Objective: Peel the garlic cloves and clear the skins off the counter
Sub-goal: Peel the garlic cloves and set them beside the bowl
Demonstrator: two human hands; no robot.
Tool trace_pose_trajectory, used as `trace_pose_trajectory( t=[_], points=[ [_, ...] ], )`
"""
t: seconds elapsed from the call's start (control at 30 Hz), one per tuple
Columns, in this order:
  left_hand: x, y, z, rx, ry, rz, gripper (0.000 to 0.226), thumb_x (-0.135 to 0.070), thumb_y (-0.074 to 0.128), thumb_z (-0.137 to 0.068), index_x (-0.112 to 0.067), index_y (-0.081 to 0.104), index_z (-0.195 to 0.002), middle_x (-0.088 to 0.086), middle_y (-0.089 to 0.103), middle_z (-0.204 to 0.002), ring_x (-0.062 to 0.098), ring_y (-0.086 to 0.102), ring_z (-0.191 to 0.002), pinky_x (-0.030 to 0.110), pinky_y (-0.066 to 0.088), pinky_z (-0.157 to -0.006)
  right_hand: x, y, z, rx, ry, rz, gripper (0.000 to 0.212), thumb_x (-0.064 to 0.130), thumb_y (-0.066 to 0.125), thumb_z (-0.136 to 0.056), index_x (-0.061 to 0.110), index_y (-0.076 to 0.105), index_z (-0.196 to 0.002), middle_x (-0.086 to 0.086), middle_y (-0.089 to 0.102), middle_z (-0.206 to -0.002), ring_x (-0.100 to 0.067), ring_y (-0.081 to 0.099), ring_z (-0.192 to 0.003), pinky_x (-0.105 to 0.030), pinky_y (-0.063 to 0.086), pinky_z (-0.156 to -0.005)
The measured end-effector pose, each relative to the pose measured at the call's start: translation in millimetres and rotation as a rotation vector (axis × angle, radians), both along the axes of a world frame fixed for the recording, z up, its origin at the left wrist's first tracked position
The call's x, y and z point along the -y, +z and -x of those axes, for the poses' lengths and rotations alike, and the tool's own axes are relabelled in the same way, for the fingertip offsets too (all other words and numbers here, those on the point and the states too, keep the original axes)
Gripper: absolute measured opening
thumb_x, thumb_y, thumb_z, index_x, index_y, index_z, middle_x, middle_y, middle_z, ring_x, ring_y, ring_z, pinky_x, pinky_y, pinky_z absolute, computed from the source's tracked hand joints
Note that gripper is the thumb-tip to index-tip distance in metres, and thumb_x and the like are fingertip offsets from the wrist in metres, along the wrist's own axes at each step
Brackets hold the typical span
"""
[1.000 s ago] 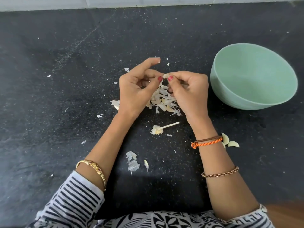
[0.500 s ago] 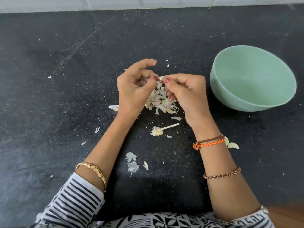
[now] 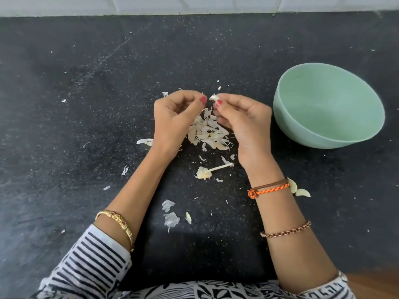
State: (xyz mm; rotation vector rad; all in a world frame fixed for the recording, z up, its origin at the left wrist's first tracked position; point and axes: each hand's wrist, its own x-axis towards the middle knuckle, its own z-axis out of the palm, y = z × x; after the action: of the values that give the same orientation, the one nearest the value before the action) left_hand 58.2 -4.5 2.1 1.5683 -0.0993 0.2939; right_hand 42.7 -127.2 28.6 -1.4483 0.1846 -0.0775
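Right now the right hand (image 3: pixel 246 124) pinches a small white clove (image 3: pixel 214 97) between thumb and forefinger, the clove poking out past the fingertips toward the left hand (image 3: pixel 174 119). The left hand's fingers are curled, its thumb tip just beside the clove but apart from it; whether it holds a scrap of skin I cannot tell. Both hands hang above the skins (image 3: pixel 208 132) heaped on the desk (image 3: pixel 86 104) directly beneath the fingers. The bowl (image 3: pixel 302 134) sits on the right hand's side, near its knuckles, so that hand looks the likelier one to drop the clove in once bare.
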Motion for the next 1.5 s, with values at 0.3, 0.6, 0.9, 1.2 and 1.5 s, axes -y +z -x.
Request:
trace_pose_trajectory(
  t=[0.3,0.6,0.9,1.2,1.5],
  points=[
    [2,-2,-2,-0.007,-0.085,0.095,0.009,-0.009,0.061,-0.079,-0.016,0.06,-0.083,-0.015,0.064,-0.071,0.0,0.058,-0.072,0.018,0.048,-0.072,-4,-6,-1,0.012,0.052,0.058,0.01,-0.004,0.066,-0.081,0.005,0.068,-0.087,-0.002,0.067,-0.076,0.0,0.063,-0.064,-0.014,0.05,-0.063],
    [2,-2,-1,0.017,-0.126,0.091,0.011,-0.004,0.059,-0.081,-0.014,0.061,-0.084,-0.015,0.066,-0.071,-0.002,0.059,-0.072,0.015,0.047,-0.071,-2,-2,2,-0.001,0.078,0.056,0.01,-0.005,0.065,-0.081,0.005,0.067,-0.083,-0.002,0.066,-0.074,0.002,0.062,-0.06,-0.011,0.048,-0.058],
    [6,-3,1,0.076,-0.161,0.09,0.016,-0.004,0.054,-0.082,-0.017,0.045,-0.087,0.001,0.052,-0.077,0.008,0.052,-0.071,0.019,0.046,-0.069,-6,1,5,-0.023,0.056,0.025,0.019,-0.009,0.064,-0.08,0.009,0.064,-0.073,0.002,0.062,-0.066,0.005,0.058,-0.053,-0.009,0.045,-0.055],
    [11,0,6,0.185,0.029,0.018,0.021,-0.002,0.038,-0.09,-0.022,0.043,-0.087,-0.003,0.041,-0.07,0.004,0.037,-0.061,0.017,0.033,-0.058,-7,1,2,-0.115,-0.043,-0.176,0.018,-0.007,0.059,-0.084,0.009,0.066,-0.079,0.003,0.062,-0.063,-0.003,0.056,-0.058,-0.014,0.048,-0.057],
    [2,-2,3,0.124,-0.005,-0.072,0.026,-0.022,0.063,-0.084,-0.02,0.055,-0.109,-0.011,0.065,-0.061,0.018,0.054,-0.061,0.031,0.045,-0.064,-5,3,3,-0.114,0.02,-0.185,0.012,-0.001,0.06,-0.086,0.009,0.068,-0.086,-0.003,0.067,-0.078,-0.006,0.06,-0.068,-0.017,0.052,-0.065]
  ],
)
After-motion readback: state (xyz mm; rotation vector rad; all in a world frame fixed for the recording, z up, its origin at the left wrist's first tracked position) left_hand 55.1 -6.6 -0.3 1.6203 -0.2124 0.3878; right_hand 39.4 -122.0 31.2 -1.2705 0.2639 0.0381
